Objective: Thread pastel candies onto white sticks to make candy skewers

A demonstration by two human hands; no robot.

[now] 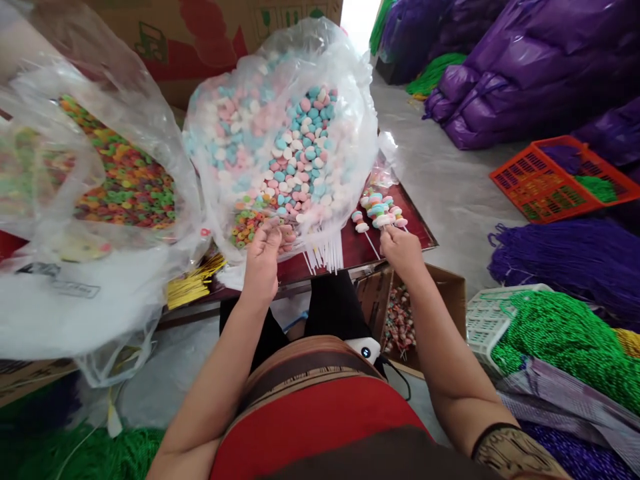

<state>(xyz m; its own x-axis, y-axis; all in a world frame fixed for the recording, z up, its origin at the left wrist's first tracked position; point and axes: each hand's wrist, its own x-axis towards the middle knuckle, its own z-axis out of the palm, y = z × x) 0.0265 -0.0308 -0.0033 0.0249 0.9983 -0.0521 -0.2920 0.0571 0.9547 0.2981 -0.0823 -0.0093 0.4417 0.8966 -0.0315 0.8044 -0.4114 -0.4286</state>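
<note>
Head view: pink, blue and white candies [306, 148] are held in a clear plastic bag [361, 113] on a dark red table [416, 217].
Left hand [262, 259]: curled beside multicoloured candy rings [244, 227]; grip cannot be told.
Right hand [403, 253]: placed at pastel candy skewers [376, 204], right of the bag; grip cannot be told.

We're up on the wearer's head, facing forward and down over the red top [320, 413]! The table [421, 230] sits near, just ahead.
</note>
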